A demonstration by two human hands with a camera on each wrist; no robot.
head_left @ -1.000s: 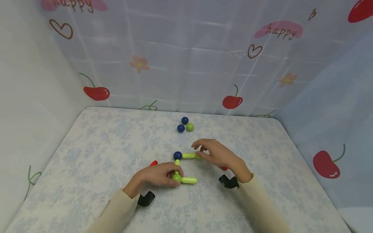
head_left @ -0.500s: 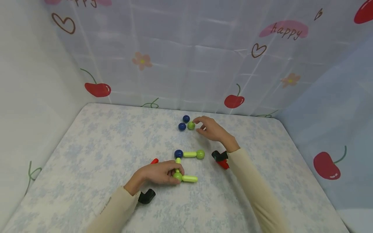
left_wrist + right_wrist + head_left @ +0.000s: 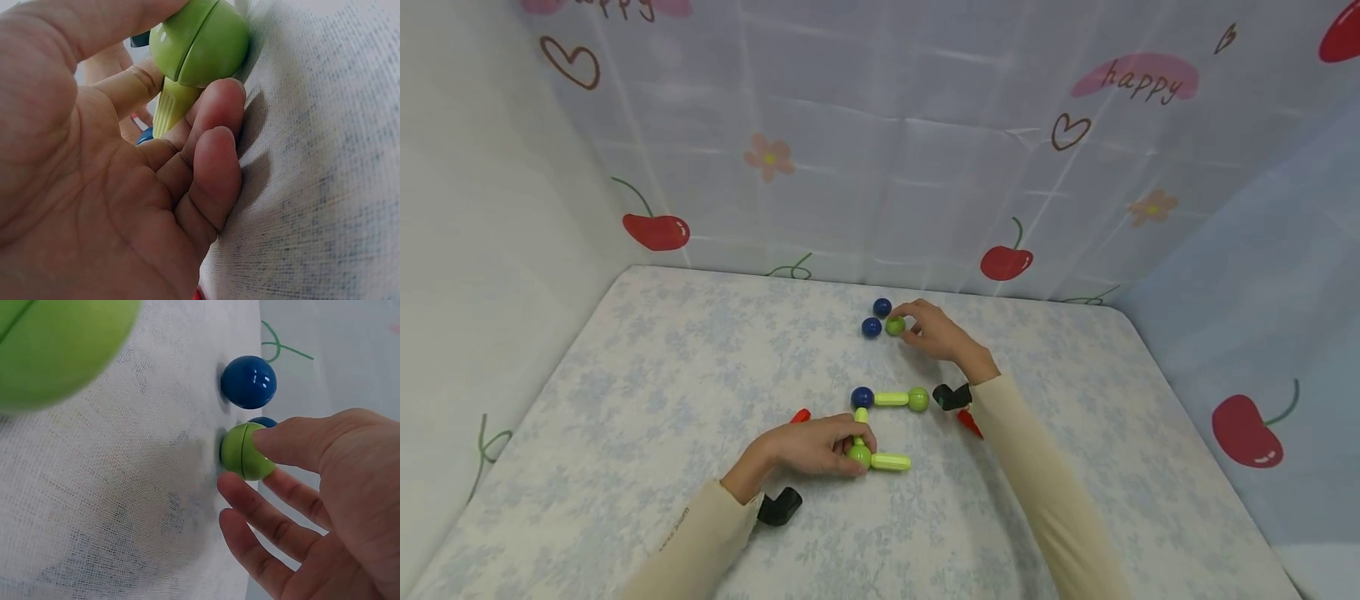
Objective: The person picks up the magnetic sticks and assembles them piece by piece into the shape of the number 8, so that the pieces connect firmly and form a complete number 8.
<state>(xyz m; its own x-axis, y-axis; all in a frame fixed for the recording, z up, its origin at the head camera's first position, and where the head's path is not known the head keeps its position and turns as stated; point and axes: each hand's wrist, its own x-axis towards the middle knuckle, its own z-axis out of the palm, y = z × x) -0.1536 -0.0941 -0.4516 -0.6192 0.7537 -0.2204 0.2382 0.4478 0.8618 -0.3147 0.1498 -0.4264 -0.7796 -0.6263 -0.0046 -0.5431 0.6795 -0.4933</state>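
My left hand (image 3: 812, 448) holds a green ball (image 3: 203, 44) at the lower corner of a ball-and-rod shape, thumb and fingers about it. From that ball one yellow-green rod (image 3: 891, 462) points right. Another rod (image 3: 861, 414), partly behind the fingers, runs up to a blue ball (image 3: 862, 397). A third rod (image 3: 891, 399) joins the blue ball to a second green ball (image 3: 918, 399). Farther back, my right hand (image 3: 934, 330) pinches a loose green ball (image 3: 240, 450) between thumb and index finger, its other fingers spread below.
Two loose blue balls (image 3: 871, 327) (image 3: 882, 307) lie just left of the right hand's ball. One red rod (image 3: 801, 415) shows beyond the left hand, another red piece (image 3: 970, 423) beside the right sleeve. Printed curtain (image 3: 880, 167) hangs behind the table (image 3: 700, 358).
My right hand has moved from the shape's right-hand green ball back to the loose green ball and taken hold of it. The left hand has kept its grip in place.
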